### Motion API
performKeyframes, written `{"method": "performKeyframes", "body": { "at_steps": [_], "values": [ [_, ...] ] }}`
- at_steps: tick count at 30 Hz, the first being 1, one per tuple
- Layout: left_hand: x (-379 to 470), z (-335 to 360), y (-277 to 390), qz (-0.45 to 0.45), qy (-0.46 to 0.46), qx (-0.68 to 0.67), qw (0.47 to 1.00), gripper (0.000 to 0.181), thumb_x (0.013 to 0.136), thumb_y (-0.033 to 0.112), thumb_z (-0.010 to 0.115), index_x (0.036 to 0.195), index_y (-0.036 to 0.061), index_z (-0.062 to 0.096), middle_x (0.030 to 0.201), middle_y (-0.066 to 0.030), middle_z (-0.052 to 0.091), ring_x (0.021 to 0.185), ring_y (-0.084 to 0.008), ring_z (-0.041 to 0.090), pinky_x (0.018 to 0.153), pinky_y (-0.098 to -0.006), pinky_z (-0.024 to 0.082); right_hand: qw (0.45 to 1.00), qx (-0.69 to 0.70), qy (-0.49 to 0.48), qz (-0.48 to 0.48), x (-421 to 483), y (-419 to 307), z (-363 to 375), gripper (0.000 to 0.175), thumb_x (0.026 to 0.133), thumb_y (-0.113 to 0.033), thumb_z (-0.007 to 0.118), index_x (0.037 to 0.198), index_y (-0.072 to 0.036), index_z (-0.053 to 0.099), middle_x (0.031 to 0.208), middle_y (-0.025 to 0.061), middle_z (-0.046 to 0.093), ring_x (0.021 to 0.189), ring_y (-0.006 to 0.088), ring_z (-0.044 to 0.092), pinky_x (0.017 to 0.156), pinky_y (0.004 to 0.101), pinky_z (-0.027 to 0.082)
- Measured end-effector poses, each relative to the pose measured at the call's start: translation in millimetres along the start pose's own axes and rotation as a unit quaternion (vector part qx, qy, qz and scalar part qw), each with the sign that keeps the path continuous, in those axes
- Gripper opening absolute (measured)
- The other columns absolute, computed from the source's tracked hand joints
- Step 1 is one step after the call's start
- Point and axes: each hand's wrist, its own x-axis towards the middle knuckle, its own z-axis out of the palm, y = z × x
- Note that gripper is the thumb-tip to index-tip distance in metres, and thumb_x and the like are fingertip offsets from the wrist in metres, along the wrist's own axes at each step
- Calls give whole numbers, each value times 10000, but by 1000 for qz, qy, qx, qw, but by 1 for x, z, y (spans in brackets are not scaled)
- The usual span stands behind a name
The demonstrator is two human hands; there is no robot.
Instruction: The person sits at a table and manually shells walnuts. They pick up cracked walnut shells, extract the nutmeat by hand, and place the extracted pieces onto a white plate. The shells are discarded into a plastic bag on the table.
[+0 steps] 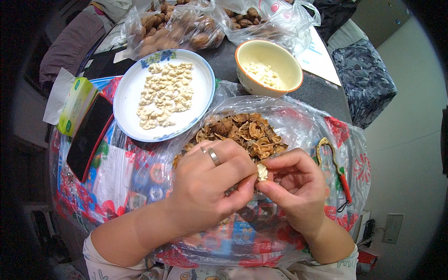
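A pale peeled walnut kernel piece (262,172) sits between the thumb and forefinger of my right hand (297,185). My left hand (215,178), wearing a ring, has its thumb and forefinger pinched together at the kernel's left side; its other fingers curl under, and whether it grips anything is hidden. Just beyond both hands lies a heap of cracked brown walnut shells (257,134) on a clear plastic bag (301,115). Farther off, a white plate with a blue rim (122,105) carries rows of peeled walnut kernels (166,92).
A cream bowl (241,66) with pale fragments stands behind the shells. Bags of whole walnuts (182,28) line the far side. At left lie a phone (91,134) and a tissue pack (75,105). To the right is a brass-coloured nutcracker with a red handle (344,187).
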Motion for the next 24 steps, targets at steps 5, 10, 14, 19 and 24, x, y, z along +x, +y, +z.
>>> {"method": "performKeyframes", "body": {
  "at_steps": [5, 10, 14, 19, 24],
  "values": [
    [0, 0, 0, 1, 2, 0, 1000, 161, 567, -40, 597, 707, 28, 557, 684, -80, 532, 579, -192, 528, 528, -274, 429, 1000, 14, 1, 5, 0, 1, 1, 286, 722, 37, 607, 976, 29, 477, 858, 46, 516, 777, 91, 510, 717, 222, 429],
    [-2, 5, 1, -22, 39, -10, 999, 129, 551, 16, 599, 648, 57, 525, 656, -55, 501, 552, -217, 507, 505, -310, 396, 1000, 18, -16, 10, 1, 2, 0, 278, 737, 27, 594, 989, 25, 477, 873, 44, 521, 788, 93, 513, 731, 231, 434],
    [-2, 5, 0, -23, 37, -11, 999, 133, 551, 6, 596, 646, 59, 518, 656, -56, 496, 544, -220, 503, 498, -311, 393, 999, 23, -25, 12, 1, 2, -1, 278, 743, 26, 587, 998, 23, 477, 893, 51, 526, 813, 97, 518, 743, 232, 433],
    [-2, 5, 1, -33, 42, -19, 998, 133, 554, 0, 594, 646, 58, 518, 653, -59, 498, 545, -226, 503, 498, -315, 394, 998, 40, -39, 4, 2, 3, -2, 276, 748, 38, 572, 1006, 26, 475, 920, 64, 531, 841, 106, 523, 755, 233, 431],
    [-1, 4, 1, -37, 43, -19, 998, 136, 555, -6, 591, 656, 55, 525, 650, -64, 498, 547, -232, 505, 500, -316, 395, 996, 72, -49, 11, 2, 3, -2, 273, 754, 52, 554, 1013, 28, 471, 922, 68, 531, 850, 113, 524, 768, 237, 431]
  ]
}}
